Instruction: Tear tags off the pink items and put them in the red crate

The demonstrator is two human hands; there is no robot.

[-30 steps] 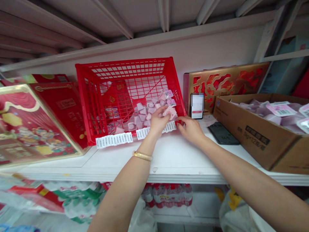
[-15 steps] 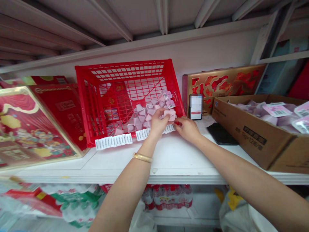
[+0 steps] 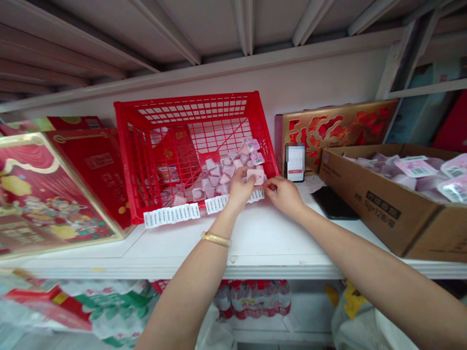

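Note:
My left hand (image 3: 240, 189) is closed round a small pink cup (image 3: 255, 177) with a pale printed lid, at the front right of the red basket (image 3: 140, 165). The lid faces up towards me. Just beside it, the thumb and fingers of my right hand (image 3: 283, 193) are pinched together at the basket's rim, close to the end of a row of white barcode stickers (image 3: 218, 202). What that pinch holds, if anything, is too small to make out. Several pink cups (image 3: 215, 177) lie heaped inside the tilted basket, a few showing barcodes on their lids.
A phone (image 3: 295, 163) with a lit screen leans on a gold and red box (image 3: 335, 127). Next to a black flat device (image 3: 333, 203) stands a cardboard carton (image 3: 379, 204) of pink cups. Red gift boxes (image 3: 91, 180) flank the basket's left. Bottled drinks (image 3: 255, 299) sit on the shelf below.
The cup in my left hand has shifted slightly down and left. My right hand's fingers have drawn closer together at the rim. The basket stays in place.

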